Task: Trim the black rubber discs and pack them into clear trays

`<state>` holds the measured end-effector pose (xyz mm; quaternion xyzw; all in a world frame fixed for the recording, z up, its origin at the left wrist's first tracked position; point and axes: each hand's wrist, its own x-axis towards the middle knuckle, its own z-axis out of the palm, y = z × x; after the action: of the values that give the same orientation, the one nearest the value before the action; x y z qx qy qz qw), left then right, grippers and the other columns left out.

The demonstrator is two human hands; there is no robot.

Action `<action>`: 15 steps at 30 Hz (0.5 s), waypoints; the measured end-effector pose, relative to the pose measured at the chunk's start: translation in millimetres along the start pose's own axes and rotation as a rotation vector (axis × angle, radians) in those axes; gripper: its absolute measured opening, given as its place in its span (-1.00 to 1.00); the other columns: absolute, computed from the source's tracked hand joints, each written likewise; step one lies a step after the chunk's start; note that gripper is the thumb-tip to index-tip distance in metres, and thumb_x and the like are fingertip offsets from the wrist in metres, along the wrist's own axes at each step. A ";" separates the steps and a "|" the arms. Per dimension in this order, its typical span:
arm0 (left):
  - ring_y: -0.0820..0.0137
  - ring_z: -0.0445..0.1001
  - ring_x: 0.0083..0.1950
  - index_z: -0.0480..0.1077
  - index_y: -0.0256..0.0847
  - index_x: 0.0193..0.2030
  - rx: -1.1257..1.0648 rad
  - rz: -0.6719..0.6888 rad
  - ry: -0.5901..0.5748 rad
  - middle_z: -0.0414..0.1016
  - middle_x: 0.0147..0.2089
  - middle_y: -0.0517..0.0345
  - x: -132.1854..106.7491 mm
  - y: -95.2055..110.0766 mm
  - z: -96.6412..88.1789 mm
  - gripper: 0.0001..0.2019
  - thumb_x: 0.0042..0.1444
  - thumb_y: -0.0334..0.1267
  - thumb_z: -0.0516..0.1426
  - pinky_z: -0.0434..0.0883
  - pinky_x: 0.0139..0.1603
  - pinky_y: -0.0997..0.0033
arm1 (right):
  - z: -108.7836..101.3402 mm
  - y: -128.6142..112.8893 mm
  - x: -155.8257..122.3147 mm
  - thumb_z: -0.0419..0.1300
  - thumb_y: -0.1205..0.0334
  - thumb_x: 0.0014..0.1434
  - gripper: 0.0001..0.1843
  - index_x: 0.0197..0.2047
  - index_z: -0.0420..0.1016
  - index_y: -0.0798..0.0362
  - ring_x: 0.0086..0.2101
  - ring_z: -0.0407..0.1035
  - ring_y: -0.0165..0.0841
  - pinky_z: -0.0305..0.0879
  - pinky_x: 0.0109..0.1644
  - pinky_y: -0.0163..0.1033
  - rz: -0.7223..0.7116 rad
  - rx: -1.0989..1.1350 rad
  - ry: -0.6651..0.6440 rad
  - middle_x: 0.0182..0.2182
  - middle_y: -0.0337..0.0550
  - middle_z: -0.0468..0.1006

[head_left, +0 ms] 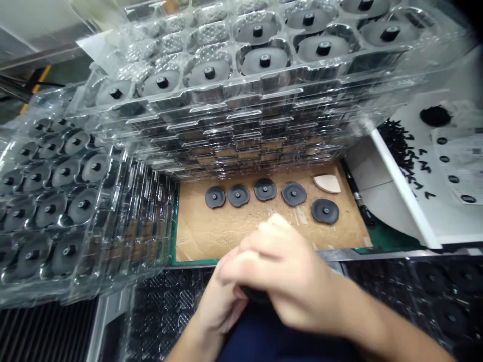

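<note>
Right hand [290, 281] and left hand [219, 306] hold fingers pressed together around a mostly hidden dark round part [256, 295] at lap height; a slipping grip could drop it onto the black plastic tray [381, 269].

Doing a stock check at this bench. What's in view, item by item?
stacked clear plastic trays: several, transparent, ahead and left of the hands, holding dark grey discs
loose studded discs: five, dark grey, on the cardboard sheet
cardboard sheet: one, tan, beyond the hands, edged by green matting
curved piece: one, cream, far right of the cardboard sheet
small parts: many, black, scattered at right
paper sheet: one, white, far right, with small black discs on it
moulded trays: count unclear, black, nearest edge
dark object: one, black, between the hands, mostly hidden
left hand: one, touching the dark object
right hand: one, over the dark object
</note>
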<state>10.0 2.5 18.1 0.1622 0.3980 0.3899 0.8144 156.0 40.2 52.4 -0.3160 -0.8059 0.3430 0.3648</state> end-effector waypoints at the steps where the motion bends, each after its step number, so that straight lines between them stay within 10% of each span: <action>1: 0.14 0.48 -0.06 0.46 -0.25 -0.09 -0.020 0.000 0.000 0.54 -0.19 0.03 -0.4 1.5 -0.4 -0.36 -0.40 -0.07 0.41 0.42 0.00 0.25 | -1.6 10.2 -3.4 -0.06 0.40 0.25 -0.70 -0.19 0.50 0.05 -0.33 0.34 -0.37 0.19 -0.22 -0.22 0.081 0.058 0.040 -0.36 -0.19 0.54; 6: 0.29 0.56 -0.15 0.46 -0.16 -0.07 -0.233 -0.011 -0.003 0.56 -0.12 0.11 -2.5 8.8 -4.2 -0.52 -0.22 -0.34 0.37 0.46 -0.10 0.44 | 10.3 77.6 -44.2 -0.04 0.17 0.29 -0.72 -0.17 0.48 0.02 -0.27 0.43 -0.33 0.34 -0.23 -0.25 0.515 0.084 0.201 -0.27 -0.14 0.53; 15: 0.24 0.55 -0.08 0.42 -0.15 -0.03 -0.418 -0.187 -0.128 0.52 -0.04 0.08 3.9 5.5 -21.1 -0.49 -0.19 -0.18 0.36 0.51 -0.20 0.50 | 56.1 115.5 -104.2 0.04 0.11 0.21 -0.68 -0.07 0.43 0.08 -0.01 0.24 -0.07 0.20 0.07 0.11 0.656 -0.344 0.260 -0.07 0.09 0.34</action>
<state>-7.7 8.0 5.9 -0.0232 0.2697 0.3755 0.8864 196.3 8.2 -104.7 -0.6542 -0.6548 0.2586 0.2764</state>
